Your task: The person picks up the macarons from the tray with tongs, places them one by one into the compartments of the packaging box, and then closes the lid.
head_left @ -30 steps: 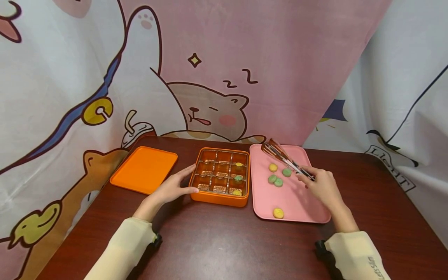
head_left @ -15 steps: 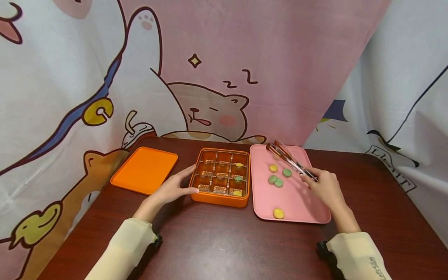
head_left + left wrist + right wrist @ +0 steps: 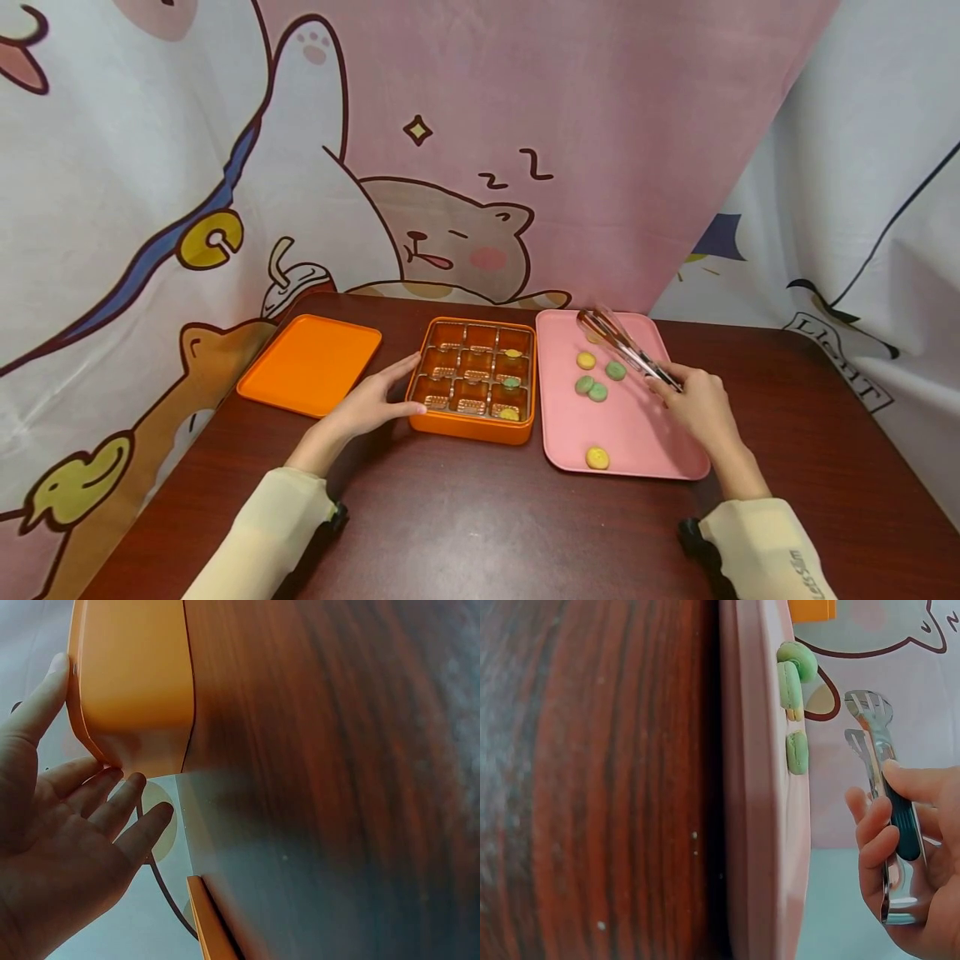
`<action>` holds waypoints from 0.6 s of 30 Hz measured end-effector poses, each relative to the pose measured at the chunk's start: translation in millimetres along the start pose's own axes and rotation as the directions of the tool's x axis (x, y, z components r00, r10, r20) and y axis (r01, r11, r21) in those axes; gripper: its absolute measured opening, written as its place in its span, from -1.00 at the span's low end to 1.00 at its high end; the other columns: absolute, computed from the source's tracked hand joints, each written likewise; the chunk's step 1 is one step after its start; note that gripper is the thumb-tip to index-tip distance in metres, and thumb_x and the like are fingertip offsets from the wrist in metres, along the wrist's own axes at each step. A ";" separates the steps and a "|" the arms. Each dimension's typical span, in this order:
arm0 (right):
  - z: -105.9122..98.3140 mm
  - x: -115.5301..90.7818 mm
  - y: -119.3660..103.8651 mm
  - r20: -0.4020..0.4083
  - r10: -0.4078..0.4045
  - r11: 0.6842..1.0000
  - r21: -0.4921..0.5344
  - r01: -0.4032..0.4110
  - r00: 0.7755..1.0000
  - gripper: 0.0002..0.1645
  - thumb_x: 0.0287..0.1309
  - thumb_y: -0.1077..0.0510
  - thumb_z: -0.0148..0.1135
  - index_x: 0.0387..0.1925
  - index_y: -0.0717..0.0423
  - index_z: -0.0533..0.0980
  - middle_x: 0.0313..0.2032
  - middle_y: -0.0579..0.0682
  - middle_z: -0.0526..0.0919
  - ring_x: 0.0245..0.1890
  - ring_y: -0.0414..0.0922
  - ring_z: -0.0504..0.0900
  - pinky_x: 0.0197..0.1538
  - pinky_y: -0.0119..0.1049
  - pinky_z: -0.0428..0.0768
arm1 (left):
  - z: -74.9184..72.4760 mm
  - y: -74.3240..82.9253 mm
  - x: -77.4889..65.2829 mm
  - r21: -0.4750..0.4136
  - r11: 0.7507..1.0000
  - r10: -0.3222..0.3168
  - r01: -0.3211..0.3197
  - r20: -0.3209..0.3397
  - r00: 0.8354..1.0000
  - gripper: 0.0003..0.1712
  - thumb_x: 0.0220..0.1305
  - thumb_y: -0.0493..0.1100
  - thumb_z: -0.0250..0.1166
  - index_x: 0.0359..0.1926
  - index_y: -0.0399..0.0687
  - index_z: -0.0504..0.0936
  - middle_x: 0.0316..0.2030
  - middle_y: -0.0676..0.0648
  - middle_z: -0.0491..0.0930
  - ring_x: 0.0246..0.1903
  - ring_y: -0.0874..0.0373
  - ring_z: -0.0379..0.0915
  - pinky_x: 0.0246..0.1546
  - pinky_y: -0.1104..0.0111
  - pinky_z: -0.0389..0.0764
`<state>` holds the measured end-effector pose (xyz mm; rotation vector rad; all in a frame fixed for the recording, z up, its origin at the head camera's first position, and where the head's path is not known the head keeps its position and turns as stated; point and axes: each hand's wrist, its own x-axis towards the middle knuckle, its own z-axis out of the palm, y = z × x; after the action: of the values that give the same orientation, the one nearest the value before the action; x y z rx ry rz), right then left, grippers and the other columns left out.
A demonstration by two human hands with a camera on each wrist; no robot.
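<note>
My right hand holds metal serving tongs with dark grips over a pink tray; their tips point away toward the tray's far end, apart in the right wrist view. Near the tips lies a yellow macaron, partly covered by the tongs. Closer in are another yellow macaron, green macarons and a yellow macaron at the front edge. My left hand touches the left side and rim of an orange box, fingers loosely extended. Its clear divided insert has macarons in the right column.
An orange lid lies on the dark wooden table, left of the box. The tray stands just right of the box. A cartoon-printed curtain hangs behind the table.
My right hand and the tongs have shifted slightly right, and a yellow macaron now shows beneath the tips. My left hand and the box have stayed put.
</note>
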<state>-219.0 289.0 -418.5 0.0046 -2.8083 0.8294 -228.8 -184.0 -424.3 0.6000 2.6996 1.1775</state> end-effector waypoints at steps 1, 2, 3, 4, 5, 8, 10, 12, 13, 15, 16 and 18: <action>0.4 0.3 0.1 0.006 0.011 1.000 0.002 -0.011 1.000 -0.47 0.34 0.09 0.25 0.20 0.36 0.51 -0.38 0.22 0.71 -0.56 -0.14 0.49 -0.59 -0.39 0.34 | 0.0 0.0 -0.1 0.001 1.000 0.000 0.000 -0.001 1.000 0.00 0.21 -0.03 0.44 0.53 -0.21 0.13 0.54 -0.25 0.09 0.53 -0.20 0.00 0.46 -0.16 0.12; 0.8 0.6 0.2 0.012 0.022 1.000 0.004 -0.022 1.000 -0.47 0.34 0.09 0.25 0.21 0.35 0.50 -0.37 0.22 0.71 -0.56 -0.14 0.50 -0.59 -0.38 0.35 | 0.0 0.0 -0.3 0.002 1.000 -0.001 0.001 -0.001 1.000 0.01 0.21 -0.03 0.44 0.53 -0.21 0.13 0.54 -0.25 0.09 0.53 -0.20 0.00 0.47 -0.16 0.12; 1.2 0.6 0.1 0.017 0.032 0.999 0.005 -0.032 0.999 -0.47 0.35 0.08 0.25 0.21 0.35 0.50 -0.36 0.23 0.71 -0.56 -0.15 0.50 -0.59 -0.38 0.35 | 0.0 0.0 -0.4 0.003 1.000 -0.001 0.001 -0.001 1.000 0.01 0.21 -0.02 0.44 0.53 -0.21 0.12 0.54 -0.25 0.09 0.53 -0.20 0.00 0.47 -0.16 0.11; 1.6 0.5 0.1 0.022 0.041 0.999 0.005 -0.042 0.999 -0.47 0.35 0.08 0.24 0.21 0.35 0.50 -0.35 0.23 0.71 -0.56 -0.15 0.50 -0.59 -0.38 0.35 | 0.0 0.1 -0.5 0.002 1.000 -0.002 0.002 -0.001 1.000 0.01 0.21 -0.02 0.44 0.53 -0.21 0.12 0.54 -0.25 0.08 0.53 -0.19 0.00 0.47 -0.16 0.11; 2.1 0.6 0.4 0.025 0.049 0.999 0.004 -0.049 0.998 -0.46 0.35 0.08 0.24 0.22 0.34 0.50 -0.34 0.23 0.71 -0.56 -0.15 0.49 -0.59 -0.38 0.35 | 0.0 0.2 -0.4 0.002 1.000 -0.003 0.003 -0.001 1.000 0.01 0.21 -0.02 0.44 0.53 -0.20 0.12 0.54 -0.25 0.08 0.53 -0.19 0.00 0.47 -0.15 0.11; 3.5 0.6 1.5 0.030 0.066 0.998 -0.002 -0.066 0.997 -0.46 0.35 0.08 0.24 0.22 0.34 0.50 -0.35 0.22 0.71 -0.56 -0.15 0.48 -0.59 -0.37 0.34 | 0.0 0.3 -0.3 0.001 1.000 -0.005 0.005 -0.001 1.000 0.01 0.21 -0.02 0.44 0.53 -0.20 0.12 0.54 -0.24 0.08 0.53 -0.19 0.00 0.47 -0.15 0.10; 4.3 0.7 2.5 0.030 0.072 0.997 -0.007 -0.072 0.997 -0.46 0.36 0.08 0.23 0.22 0.34 0.50 -0.36 0.20 0.71 -0.57 -0.14 0.48 -0.59 -0.37 0.33 | 0.1 0.2 0.1 -0.003 1.000 -0.008 0.008 -0.001 1.000 0.01 0.21 -0.02 0.45 0.54 -0.19 0.13 0.54 -0.23 0.08 0.53 -0.18 0.00 0.47 -0.15 0.10; 5.2 1.0 3.5 0.032 0.080 0.997 -0.009 -0.079 0.996 -0.46 0.36 0.07 0.22 0.23 0.34 0.49 -0.38 0.19 0.70 -0.56 -0.14 0.49 -0.58 -0.36 0.34 | 0.2 -0.2 0.2 -0.004 1.000 -0.009 0.009 -0.002 1.000 0.01 0.21 -0.01 0.45 0.54 -0.19 0.13 0.54 -0.22 0.08 0.53 -0.18 0.00 0.47 -0.15 0.10; 5.7 1.0 4.0 0.031 0.082 0.997 -0.012 -0.082 0.996 -0.45 0.36 0.07 0.22 0.23 0.34 0.49 -0.39 0.18 0.70 -0.56 -0.13 0.49 -0.58 -0.36 0.35 | 0.3 -0.4 0.2 -0.002 1.000 -0.009 0.009 -0.003 1.000 0.01 0.21 -0.01 0.45 0.54 -0.18 0.13 0.54 -0.23 0.08 0.53 -0.19 0.00 0.47 -0.15 0.11; 6.7 1.5 4.9 0.032 0.088 0.996 -0.018 -0.088 0.996 -0.46 0.36 0.07 0.22 0.23 0.34 0.49 -0.40 0.17 0.70 -0.55 -0.13 0.51 -0.57 -0.35 0.35 | 0.4 -0.6 0.1 -0.001 1.000 -0.011 0.011 -0.003 1.000 0.01 0.21 0.00 0.45 0.54 -0.18 0.13 0.54 -0.22 0.08 0.53 -0.19 0.00 0.47 -0.15 0.11; 7.2 1.6 5.2 0.034 0.092 0.996 -0.019 -0.092 0.995 -0.46 0.36 0.07 0.22 0.23 0.34 0.49 -0.40 0.17 0.70 -0.55 -0.13 0.51 -0.57 -0.35 0.35 | 0.5 -0.7 0.1 -0.002 1.000 -0.013 0.013 -0.003 1.000 0.01 0.21 -0.01 0.45 0.54 -0.17 0.13 0.54 -0.21 0.09 0.53 -0.18 0.00 0.47 -0.16 0.11; 8.3 1.8 5.8 0.036 0.099 0.995 -0.025 -0.098 0.994 -0.46 0.36 0.07 0.22 0.23 0.34 0.49 -0.41 0.16 0.69 -0.54 -0.13 0.51 -0.56 -0.34 0.35 | 0.6 -0.8 0.1 -0.002 1.000 -0.014 0.014 -0.004 1.000 0.01 0.21 -0.01 0.44 0.54 -0.17 0.13 0.54 -0.21 0.08 0.53 -0.19 0.00 0.47 -0.16 0.11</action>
<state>-222.8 289.5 -428.1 -0.1243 -2.8729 0.8259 -229.0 -184.0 -425.3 0.5778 2.7006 1.1795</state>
